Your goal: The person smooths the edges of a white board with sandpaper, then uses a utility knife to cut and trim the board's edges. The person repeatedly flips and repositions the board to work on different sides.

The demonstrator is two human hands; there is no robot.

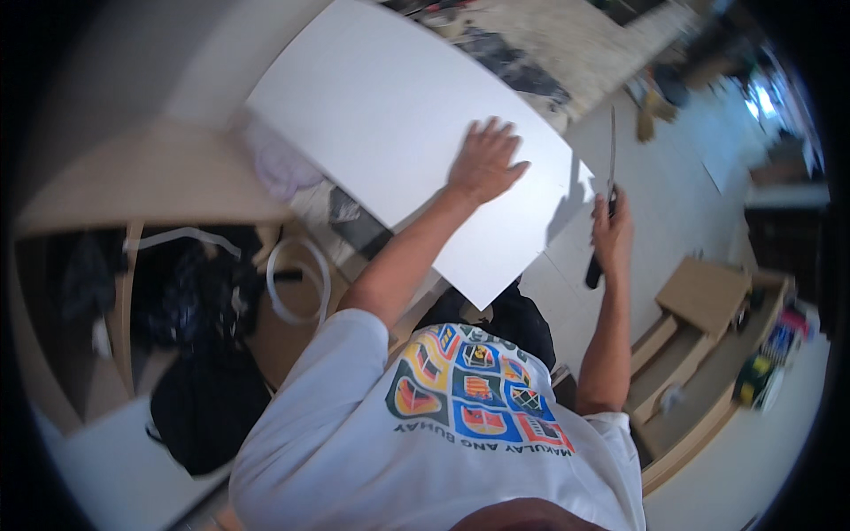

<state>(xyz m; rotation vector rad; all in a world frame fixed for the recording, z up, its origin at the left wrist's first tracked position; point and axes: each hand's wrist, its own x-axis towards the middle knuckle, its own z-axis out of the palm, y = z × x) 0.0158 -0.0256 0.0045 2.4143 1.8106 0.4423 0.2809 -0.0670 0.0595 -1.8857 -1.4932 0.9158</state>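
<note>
Left hand (485,161) lies flat, fingers spread, on a large white board (390,115) that rests tilted over the cluttered workbench (567,44). Right hand (611,232) is closed round the dark handle of a long thin blade (611,150), point upward, just beside the board's right edge.

Risks, as judged: the board overhangs its support, so pressure could tip or slide it. The blade stands near the spread fingers; a slip could cut them or gouge the board.
</note>
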